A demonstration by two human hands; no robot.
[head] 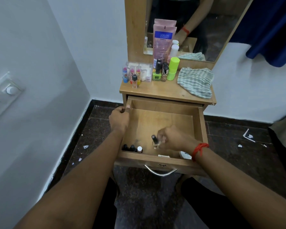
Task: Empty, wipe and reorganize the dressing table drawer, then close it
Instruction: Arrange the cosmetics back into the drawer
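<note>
The wooden drawer [162, 118] of the dressing table stands pulled open. My left hand [120, 118] grips its left wall near the back corner. Inside the drawer, my right hand [173, 138] pinches a small clear bottle with a black cap [154, 140], blurred by motion. Three small bottles [132, 148], two black-capped and one white-capped, stand along the drawer's front left. A white jar [185, 155] and a flat white item [163, 156] lie at the front right, partly hidden by the drawer front and my wrist.
The tabletop [163, 91] carries a pink tube [163, 42], green bottles [172, 68], nail polishes, lip balms [130, 75] and a clear box. A striped cloth [195, 81] lies at its right. A mirror stands behind. Paper scraps dot the dark floor [248, 134].
</note>
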